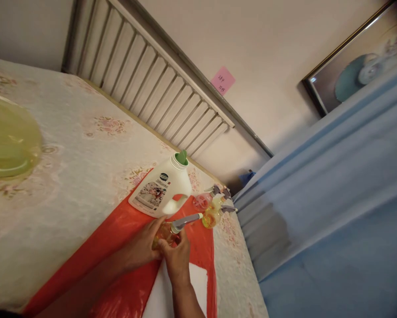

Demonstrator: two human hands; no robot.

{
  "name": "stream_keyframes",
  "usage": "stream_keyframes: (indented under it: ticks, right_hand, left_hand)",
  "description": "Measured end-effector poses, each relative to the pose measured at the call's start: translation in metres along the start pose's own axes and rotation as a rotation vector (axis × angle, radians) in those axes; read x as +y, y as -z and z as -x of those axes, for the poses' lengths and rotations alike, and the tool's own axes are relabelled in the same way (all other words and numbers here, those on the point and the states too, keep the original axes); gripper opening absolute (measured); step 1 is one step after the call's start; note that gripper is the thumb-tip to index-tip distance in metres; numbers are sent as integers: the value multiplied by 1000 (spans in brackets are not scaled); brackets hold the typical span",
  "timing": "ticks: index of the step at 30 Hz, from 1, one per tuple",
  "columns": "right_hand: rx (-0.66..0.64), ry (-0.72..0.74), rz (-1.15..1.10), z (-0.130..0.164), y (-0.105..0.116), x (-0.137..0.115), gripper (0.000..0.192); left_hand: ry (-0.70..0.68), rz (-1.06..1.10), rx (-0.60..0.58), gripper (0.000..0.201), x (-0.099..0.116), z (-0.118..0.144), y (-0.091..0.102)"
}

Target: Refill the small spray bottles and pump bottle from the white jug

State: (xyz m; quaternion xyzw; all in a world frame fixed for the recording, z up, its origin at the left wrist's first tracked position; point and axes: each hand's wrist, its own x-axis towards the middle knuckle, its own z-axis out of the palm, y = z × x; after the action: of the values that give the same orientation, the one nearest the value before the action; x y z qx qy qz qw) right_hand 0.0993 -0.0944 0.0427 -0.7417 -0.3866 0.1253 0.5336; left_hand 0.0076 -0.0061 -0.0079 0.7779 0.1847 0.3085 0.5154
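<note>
Pink sticky note (223, 80) bears handwriting, too small to read.

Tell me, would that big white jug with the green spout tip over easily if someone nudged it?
Probably not easily: the white detergent jug looks broad-based and sits on the red plastic sheet, which may let it slide. Its cap seems off, so a hard push might spill liquid. Its weight can't be judged.
</note>
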Motion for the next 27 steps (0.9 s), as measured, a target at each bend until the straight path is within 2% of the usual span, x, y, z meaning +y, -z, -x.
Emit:
stream_keyframes:
  ticks: [7, 10, 13, 16, 21, 24, 27]
  right_hand:
    - [-50, -79, -20, 7, -4, 2, 45]
    - [-15, -88, -34, 2, 3, 8, 42]
    - [47, -97, -101, -10, 20, 20, 40]
    - [176, -55, 11, -32, 44, 35, 42]
    - [352, -71, 134, -85, 81, 57, 43]
    - [441, -74, 219, -115, 90, 73, 38]
    - [474, -72, 288, -139, 90, 89, 32]
  left_hand:
    - [25, 13, -23, 81, 0, -1, -1]
    - [42, 13, -23, 92, 1, -2, 0]
    - [66, -43, -5, 93, -2, -2, 2]
    - [66, -64, -19, 88, -8, -1, 4]
    - [76, -82, -27, 83, -12, 2, 4]
    - [102, -83, -28, 78, -11, 3, 5]
    - [111, -93, -43, 73, -10, 3, 6]
